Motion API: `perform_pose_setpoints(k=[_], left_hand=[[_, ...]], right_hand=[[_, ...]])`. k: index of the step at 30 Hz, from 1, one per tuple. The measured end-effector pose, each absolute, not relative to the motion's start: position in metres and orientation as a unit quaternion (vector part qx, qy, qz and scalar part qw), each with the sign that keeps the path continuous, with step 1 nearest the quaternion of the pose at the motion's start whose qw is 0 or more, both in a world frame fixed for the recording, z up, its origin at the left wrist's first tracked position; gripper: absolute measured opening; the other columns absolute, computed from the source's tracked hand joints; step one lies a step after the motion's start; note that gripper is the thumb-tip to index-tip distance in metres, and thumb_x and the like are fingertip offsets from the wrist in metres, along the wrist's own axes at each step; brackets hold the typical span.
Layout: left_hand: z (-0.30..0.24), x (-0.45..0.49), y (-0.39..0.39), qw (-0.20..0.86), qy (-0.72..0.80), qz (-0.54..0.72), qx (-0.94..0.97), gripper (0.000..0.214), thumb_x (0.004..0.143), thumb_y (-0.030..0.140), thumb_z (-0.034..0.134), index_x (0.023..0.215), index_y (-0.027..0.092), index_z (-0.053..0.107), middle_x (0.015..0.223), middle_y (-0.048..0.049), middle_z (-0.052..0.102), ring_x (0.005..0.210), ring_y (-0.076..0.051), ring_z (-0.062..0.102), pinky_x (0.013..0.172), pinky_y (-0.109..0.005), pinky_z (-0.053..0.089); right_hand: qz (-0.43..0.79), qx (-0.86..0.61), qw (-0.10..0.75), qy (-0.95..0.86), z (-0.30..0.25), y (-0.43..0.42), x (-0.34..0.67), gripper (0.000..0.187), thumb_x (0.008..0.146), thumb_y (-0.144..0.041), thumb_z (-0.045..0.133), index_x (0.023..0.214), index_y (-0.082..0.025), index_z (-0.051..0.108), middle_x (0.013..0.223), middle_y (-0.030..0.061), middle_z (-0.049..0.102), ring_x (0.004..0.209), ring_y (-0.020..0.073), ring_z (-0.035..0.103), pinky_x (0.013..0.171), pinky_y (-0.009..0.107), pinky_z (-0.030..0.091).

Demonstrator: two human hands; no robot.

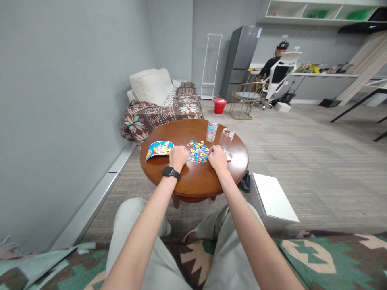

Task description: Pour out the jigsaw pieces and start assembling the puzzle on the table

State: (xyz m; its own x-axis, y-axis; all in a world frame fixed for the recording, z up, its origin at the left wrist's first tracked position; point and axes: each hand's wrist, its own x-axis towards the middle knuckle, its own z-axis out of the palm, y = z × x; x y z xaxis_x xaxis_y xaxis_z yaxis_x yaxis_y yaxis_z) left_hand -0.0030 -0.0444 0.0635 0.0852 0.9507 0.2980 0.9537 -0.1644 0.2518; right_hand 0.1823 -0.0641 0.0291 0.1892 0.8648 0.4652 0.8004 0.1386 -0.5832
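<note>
1. Head view, work in hand: loose puzzle pieces (198,152) are shown in a scattered heap on the round wooden table (195,183). The step is judged to be the handling or sorting of these pieces by both hands; no joined section can be made out at this scale.

2. Head view, next move: a light pinch by the fingertips is judged to be called for, since the pieces are small, flat and crowded together. Neighbouring pieces could easily be dragged along or pushed aside.

3. Head view, left hand (179,156): the heap's left edge is bordered by this hand, on whose wrist a dark watch (171,172) is worn. The fingers are curled well in, almost to a fist. Whether a piece is gripped cannot be told, as the fingertips are hidden.

4. Head view, right hand (217,158): the heap's right edge is met by this hand. The fingers are bent and turned down toward the pieces; whether any piece is held cannot be told.

5. Head view, relations: the heap is thus placed between the two hands. The colourful picture sheet (159,148) is set just left of the left hand. Beyond the right hand, a printed can (212,131) and a clear jar (226,138) are seen; a round disc (229,156) is placed just beside that hand.
</note>
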Motion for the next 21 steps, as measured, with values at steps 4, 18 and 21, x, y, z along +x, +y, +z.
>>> perform_pose_setpoints(k=[4,18,21], left_hand=[[0.0649,-0.0059,-0.0455,-0.005,-0.581,-0.193,-0.791,0.039,0.084,0.016,0.039,0.079,0.016,0.077,0.087,-0.014,0.076,0.085,-0.025,0.069,0.077,-0.032,0.049],[0.0611,-0.0029,-0.0437,-0.033,-0.485,-0.146,-0.862,0.038,0.08,0.013,0.044,0.085,0.02,0.08,0.091,-0.0081,0.077,0.089,-0.022,0.069,0.091,-0.035,0.052],[0.0593,-0.0044,-0.042,-0.032,-0.478,-0.163,-0.862,0.039,0.079,0.011,0.043,0.087,0.02,0.08,0.091,-0.0071,0.077,0.09,-0.022,0.068,0.093,-0.035,0.052]], right_hand=[[0.032,-0.662,0.404,-0.631,0.028,-0.0628,0.1818,0.022,0.076,-0.011,0.044,0.071,-0.02,0.064,0.082,0.0092,0.064,0.077,0.0215,0.058,0.075,0.032,0.045],[0.176,-0.598,0.491,-0.608,0.0257,-0.0585,0.1886,0.03,0.07,-0.012,0.037,0.068,-0.02,0.067,0.074,0.0036,0.071,0.077,0.02,0.066,0.078,0.031,0.051],[0.156,-0.593,0.488,-0.621,0.0272,-0.0586,0.1889,0.031,0.069,-0.012,0.038,0.07,-0.019,0.068,0.077,0.0045,0.069,0.079,0.0208,0.065,0.081,0.033,0.05]])
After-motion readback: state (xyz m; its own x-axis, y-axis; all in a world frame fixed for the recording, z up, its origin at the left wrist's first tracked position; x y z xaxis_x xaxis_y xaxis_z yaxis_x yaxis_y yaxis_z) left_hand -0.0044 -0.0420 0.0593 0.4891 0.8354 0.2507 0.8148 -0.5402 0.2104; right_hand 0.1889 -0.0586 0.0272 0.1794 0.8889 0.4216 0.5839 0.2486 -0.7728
